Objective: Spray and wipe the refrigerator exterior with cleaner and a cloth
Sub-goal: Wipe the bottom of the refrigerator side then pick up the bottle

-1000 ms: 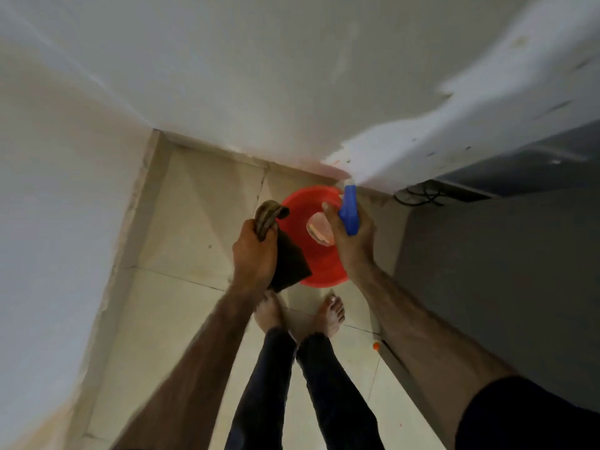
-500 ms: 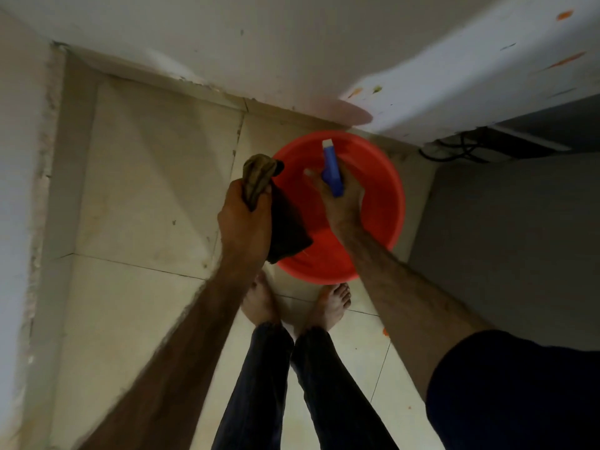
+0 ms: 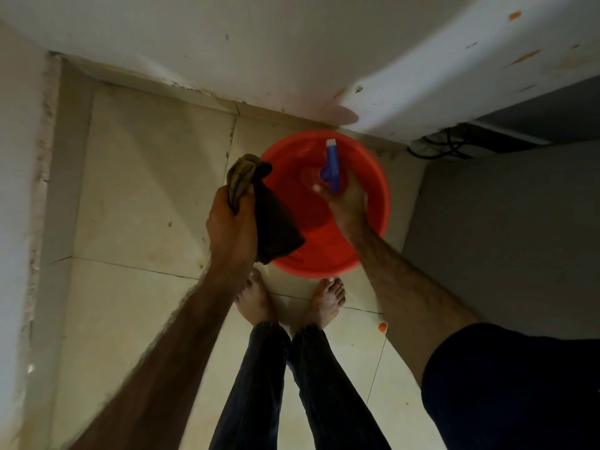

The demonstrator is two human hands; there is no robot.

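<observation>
Cloth (image 3: 259,206) gripped in left hand (image 3: 229,222) — beside basin (image 3: 378,203).

A pale tiled floor (image 3: 136,196) carries a red basin (image 3: 373,203), two bare feet (image 3: 256,300) and a small orange bit (image 3: 382,326).

A single wide-angle camera worn on the person's head looks steeply down along the body, so both forearms reach up into the frame from its lower edge and the bare feet (image 3: 290,297) stand near centre on the tiled floor (image 3: 136,196). The left hand (image 3: 232,222) and right hand (image 3: 347,203) sit close below the lens, over a red basin (image 3: 376,177). White walls (image 3: 227,43) bend across the top with lens distortion. No second view overlaps it.
</observation>
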